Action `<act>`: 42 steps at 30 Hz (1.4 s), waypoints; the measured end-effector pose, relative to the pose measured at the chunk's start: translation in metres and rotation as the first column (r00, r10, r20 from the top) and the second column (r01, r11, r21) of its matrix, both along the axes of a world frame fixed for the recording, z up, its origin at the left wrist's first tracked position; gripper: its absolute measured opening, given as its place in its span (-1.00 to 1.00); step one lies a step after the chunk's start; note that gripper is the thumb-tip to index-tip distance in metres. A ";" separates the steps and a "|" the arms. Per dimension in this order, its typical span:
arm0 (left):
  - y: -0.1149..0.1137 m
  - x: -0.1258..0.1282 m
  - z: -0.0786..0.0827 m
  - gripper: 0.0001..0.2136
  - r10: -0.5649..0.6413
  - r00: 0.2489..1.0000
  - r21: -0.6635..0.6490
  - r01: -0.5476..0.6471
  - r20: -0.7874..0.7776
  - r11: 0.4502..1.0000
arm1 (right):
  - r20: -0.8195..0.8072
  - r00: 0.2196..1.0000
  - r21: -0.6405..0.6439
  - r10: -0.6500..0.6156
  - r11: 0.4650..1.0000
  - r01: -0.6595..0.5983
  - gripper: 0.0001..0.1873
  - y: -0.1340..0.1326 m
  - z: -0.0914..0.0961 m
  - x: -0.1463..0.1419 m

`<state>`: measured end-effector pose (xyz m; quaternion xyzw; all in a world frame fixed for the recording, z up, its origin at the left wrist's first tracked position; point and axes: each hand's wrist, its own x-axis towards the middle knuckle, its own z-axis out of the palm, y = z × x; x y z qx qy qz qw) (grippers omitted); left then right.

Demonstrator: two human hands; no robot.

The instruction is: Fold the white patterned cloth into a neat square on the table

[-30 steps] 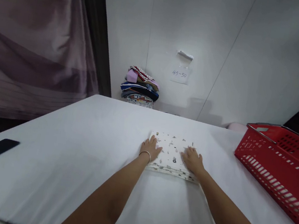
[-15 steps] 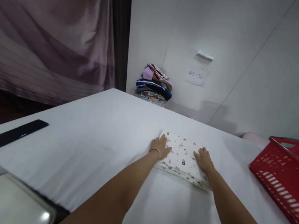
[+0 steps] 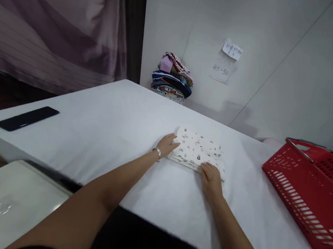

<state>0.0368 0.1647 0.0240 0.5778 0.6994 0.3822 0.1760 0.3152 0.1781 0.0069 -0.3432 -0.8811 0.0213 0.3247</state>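
A folded white cloth point(image 3: 196, 146) with a small scattered print lies flat on the white-covered table point(image 3: 96, 130), its layers showing along the near edge. My left hand point(image 3: 168, 145), with a bracelet at the wrist, rests against the cloth's left edge, thumb apart from the fingers. On the near right part of the cloth lies my right hand point(image 3: 211, 178), its fingers over the front edge and slightly bent. Both hands touch the cloth without visibly clasping it.
A red plastic basket point(image 3: 310, 193) stands at the right. A dark flat slab point(image 3: 26, 118) lies at the table's left end. Behind the table rises a stack of folded fabrics point(image 3: 173, 77) by the wall. A pale surface point(image 3: 12, 197) stands at the lower left.
My right hand has slid from the cloth's right side to its near edge. The left hand has shifted to the cloth's left edge. The view has tilted downward.
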 end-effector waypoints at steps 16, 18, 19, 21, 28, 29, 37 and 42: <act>-0.040 0.030 -0.001 -0.78 -0.120 0.940 0.042 0.140 -0.319 0.989 | 0.051 0.996 -0.079 -0.075 0.994 0.079 -0.75 0.002 0.009 -0.048; -0.041 0.029 -0.001 -0.80 -0.138 0.928 0.032 0.158 -0.346 0.987 | 0.026 0.998 -0.078 -0.062 0.995 0.063 -0.74 0.002 0.007 -0.051; -0.042 0.028 -0.001 -0.80 -0.146 0.922 0.031 0.168 -0.359 0.985 | 0.004 0.999 -0.078 -0.048 0.996 0.048 -0.74 0.002 0.005 -0.051; -0.042 0.027 -0.001 -0.80 -0.161 0.909 0.036 0.189 -0.384 0.981 | -0.049 0.999 -0.081 -0.020 0.997 0.016 -0.73 0.002 0.000 -0.050; -0.047 0.031 0.000 -0.88 -0.104 0.881 0.145 0.191 -0.461 0.971 | -0.164 0.986 -0.120 0.038 0.991 -0.058 -0.73 0.006 -0.003 -0.042; -0.047 0.032 0.000 -0.88 -0.100 0.874 0.154 0.195 -0.475 0.969 | -0.167 0.985 -0.121 0.041 0.991 -0.062 -0.74 0.006 -0.002 -0.042; -0.047 0.037 0.006 -0.80 -0.152 0.801 0.038 0.212 -0.579 0.977 | -0.223 0.973 -0.100 0.063 0.991 -0.087 -0.76 0.003 -0.002 -0.042; -0.047 0.036 0.012 -0.79 -0.154 0.783 -0.004 0.190 -0.603 0.982 | -0.223 0.970 -0.092 0.099 0.988 -0.122 -0.77 0.005 -0.004 -0.042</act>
